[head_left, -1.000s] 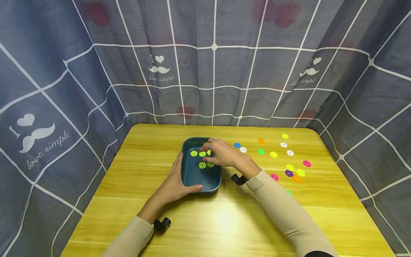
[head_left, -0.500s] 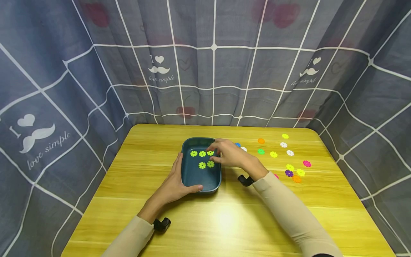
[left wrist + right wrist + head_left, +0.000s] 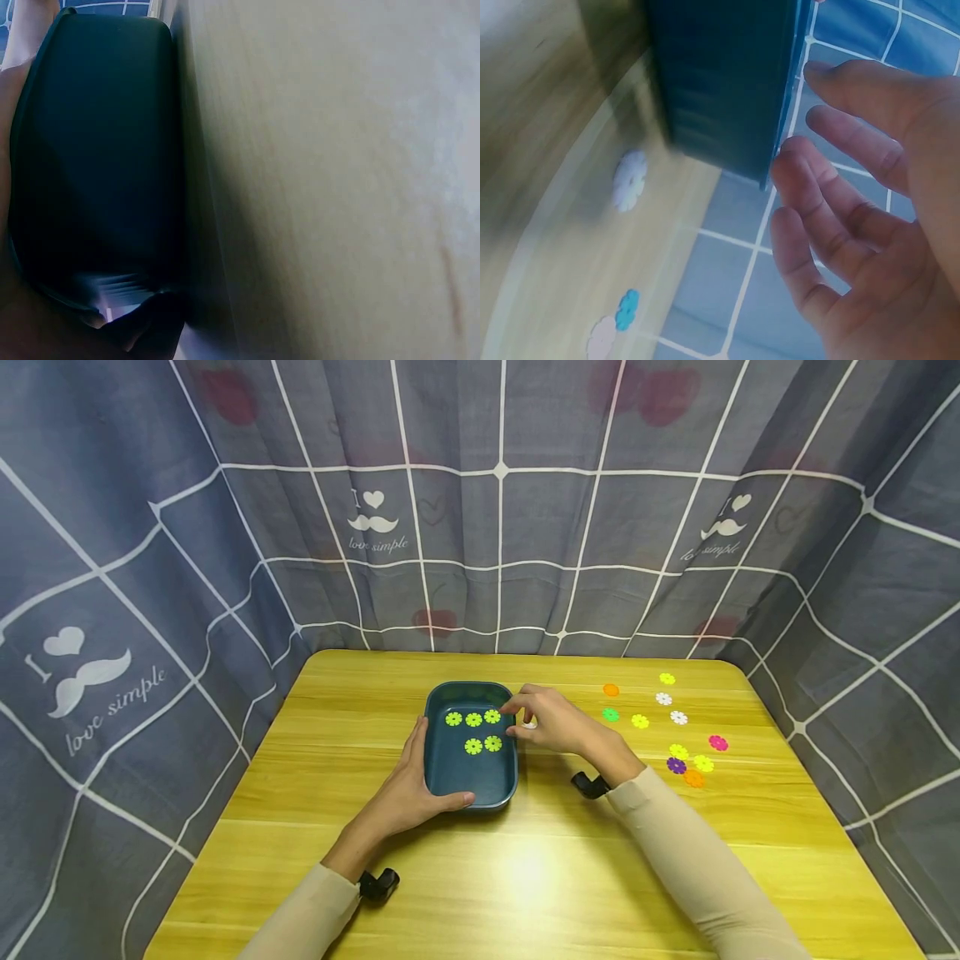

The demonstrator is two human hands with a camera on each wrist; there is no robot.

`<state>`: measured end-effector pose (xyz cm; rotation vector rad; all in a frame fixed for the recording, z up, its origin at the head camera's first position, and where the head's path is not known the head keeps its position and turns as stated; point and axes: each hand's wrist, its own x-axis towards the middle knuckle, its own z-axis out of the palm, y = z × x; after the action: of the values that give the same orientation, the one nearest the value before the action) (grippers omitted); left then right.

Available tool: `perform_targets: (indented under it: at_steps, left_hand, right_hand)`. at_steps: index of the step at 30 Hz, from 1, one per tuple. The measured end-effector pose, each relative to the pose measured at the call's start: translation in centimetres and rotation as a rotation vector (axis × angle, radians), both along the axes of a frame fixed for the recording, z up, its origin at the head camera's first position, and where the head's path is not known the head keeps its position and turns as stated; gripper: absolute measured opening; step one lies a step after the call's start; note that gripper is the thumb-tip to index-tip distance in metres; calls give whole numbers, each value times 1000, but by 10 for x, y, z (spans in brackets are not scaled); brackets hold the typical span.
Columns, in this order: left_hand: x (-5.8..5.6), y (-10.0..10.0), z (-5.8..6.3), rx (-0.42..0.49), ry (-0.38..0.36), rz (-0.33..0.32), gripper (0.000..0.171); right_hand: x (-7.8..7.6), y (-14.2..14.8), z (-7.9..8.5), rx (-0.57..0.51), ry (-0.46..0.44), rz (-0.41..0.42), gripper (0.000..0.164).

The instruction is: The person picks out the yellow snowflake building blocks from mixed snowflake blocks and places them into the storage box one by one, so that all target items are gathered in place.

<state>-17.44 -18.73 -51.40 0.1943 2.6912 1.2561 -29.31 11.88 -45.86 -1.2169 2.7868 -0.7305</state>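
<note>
A dark blue-green tray (image 3: 471, 781) stands on the wooden table. Several yellow-green flower-shaped discs (image 3: 473, 720) lie inside in two rows, three in the far row and two nearer. My left hand (image 3: 401, 793) holds the tray at its near left corner, fingers along the left wall and thumb on the near rim. Just over the tray's right rim is my right hand (image 3: 553, 722), fingers loosely bent and apart, nothing between them in the right wrist view. Below it, a white disc (image 3: 630, 180) lies on the table near the tray.
Scattered on the table's right side are several loose discs, including a purple one (image 3: 676, 765), a pink one (image 3: 717, 742), a green one (image 3: 611, 714) and an orange one (image 3: 611, 690). A grey checked curtain (image 3: 457, 585) hangs behind the table and along both sides.
My right hand has drawn back to the right, from over the discs in the tray to its right rim. The left hand and tray have stayed put.
</note>
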Motion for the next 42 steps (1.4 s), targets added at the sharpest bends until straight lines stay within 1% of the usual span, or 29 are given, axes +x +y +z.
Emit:
perform_targets:
  at_steps: [4,13,20,32,42]
  left_hand:
    - [0,0,0,-1,1,5,157]
    - [0,0,-2,5,7,10,157]
    - [0,0,-1,3,11,12,158]
    - [0,1,0,2,13,14,157]
    - [0,1,-2,3,17,12,157]
  right_hand:
    - [2,7,-2,4,-5,-16,36]
    - [4,26,-10,-18,-27,-61,33]
    - [5,41,-16,-19,0,-72,33]
    - [7,63,-22,-32,-39,-132,34]
    - [7,77,-28,-51,-46,-163,34]
